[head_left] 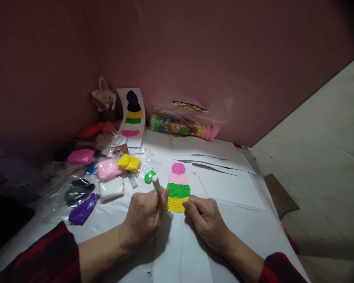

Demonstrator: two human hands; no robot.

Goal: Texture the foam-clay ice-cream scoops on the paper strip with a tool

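The left grip (146, 212) is closed around a white marker (156, 184), blunt end up, beside the clay tower (178, 190). The right grip (206, 222) has its thumb against a curled forefinger at the yellow band's edge; whether it pinches anything, I cannot tell. A slip of the marker or a knuckle's press could dent the soft-looking clay; uneven hand pressure might skew the paper strip (171, 259) under it. The tower stacks 4 ridged bands: magenta dome, pale pink, green, yellow. Outward on the surface (261, 232) lie a pillowy yellow packet (129, 162) and a crumpled purple packet (84, 209), both glossy.
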